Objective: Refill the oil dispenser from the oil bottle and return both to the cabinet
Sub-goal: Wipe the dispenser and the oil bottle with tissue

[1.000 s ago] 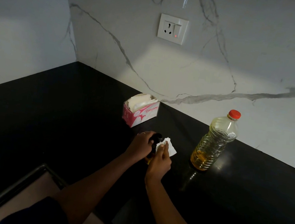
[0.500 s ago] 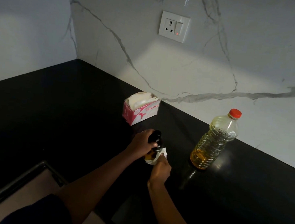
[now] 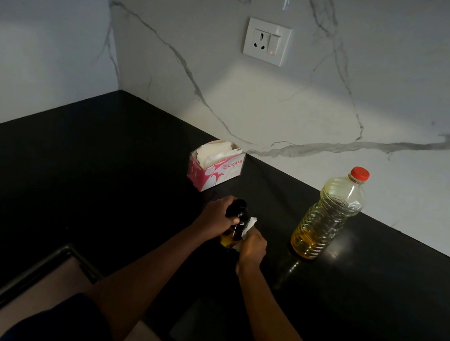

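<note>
A small dark oil dispenser with a black top stands on the black counter, yellow oil showing at its base. My left hand is wrapped around its upper part. My right hand presses a white tissue against the dispenser's right side. A clear plastic oil bottle with a red cap stands upright about a hand's width to the right, roughly a quarter full of golden oil.
A pink and white tissue box sits behind the dispenser near the marble wall. A wall socket with a red light is above it. A metal rail runs along the counter's near left edge.
My right hand slid down the dispenser's side with the tissue, which is now bunched against it instead of held flat above. The left hand kept its grip.
</note>
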The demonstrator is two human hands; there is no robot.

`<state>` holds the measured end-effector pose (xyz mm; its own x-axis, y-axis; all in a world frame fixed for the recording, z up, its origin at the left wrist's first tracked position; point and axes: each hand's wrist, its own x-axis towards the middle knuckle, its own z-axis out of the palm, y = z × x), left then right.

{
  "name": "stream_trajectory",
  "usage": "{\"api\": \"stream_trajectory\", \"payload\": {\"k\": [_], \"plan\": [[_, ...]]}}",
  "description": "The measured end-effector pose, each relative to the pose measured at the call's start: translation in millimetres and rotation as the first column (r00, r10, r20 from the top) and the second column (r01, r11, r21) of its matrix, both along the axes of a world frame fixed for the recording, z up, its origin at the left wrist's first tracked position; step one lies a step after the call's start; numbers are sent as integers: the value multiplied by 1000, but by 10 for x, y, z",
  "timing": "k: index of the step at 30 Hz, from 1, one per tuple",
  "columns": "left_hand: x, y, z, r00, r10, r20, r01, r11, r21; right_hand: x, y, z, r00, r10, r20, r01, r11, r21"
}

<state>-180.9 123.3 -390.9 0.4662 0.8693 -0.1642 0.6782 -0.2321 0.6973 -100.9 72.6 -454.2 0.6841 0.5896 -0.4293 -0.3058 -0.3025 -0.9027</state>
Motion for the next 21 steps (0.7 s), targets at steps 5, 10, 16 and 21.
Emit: {"api": "stream_trajectory", "payload": {"k": [5, 10, 16, 21], "plan": [[-34, 16, 15, 999, -25, -21, 24, 999, -27, -93, -68, -100, 993, -50, -109, 49, 999, -18], [-67, 35, 32, 998, -61, -27, 60, 997, -51, -121, -28, 100, 993, -118, 3, 117, 989, 91], [-83, 53, 61, 996, -85, -2, 84, 991, -106, 41, 147, 316, 987, 111, 113, -125, 985, 121], [-79, 95, 64, 994, -101, 36, 105, 989, -107, 123, 180, 266, 970, 238, 59, -242, 967, 80]]}}
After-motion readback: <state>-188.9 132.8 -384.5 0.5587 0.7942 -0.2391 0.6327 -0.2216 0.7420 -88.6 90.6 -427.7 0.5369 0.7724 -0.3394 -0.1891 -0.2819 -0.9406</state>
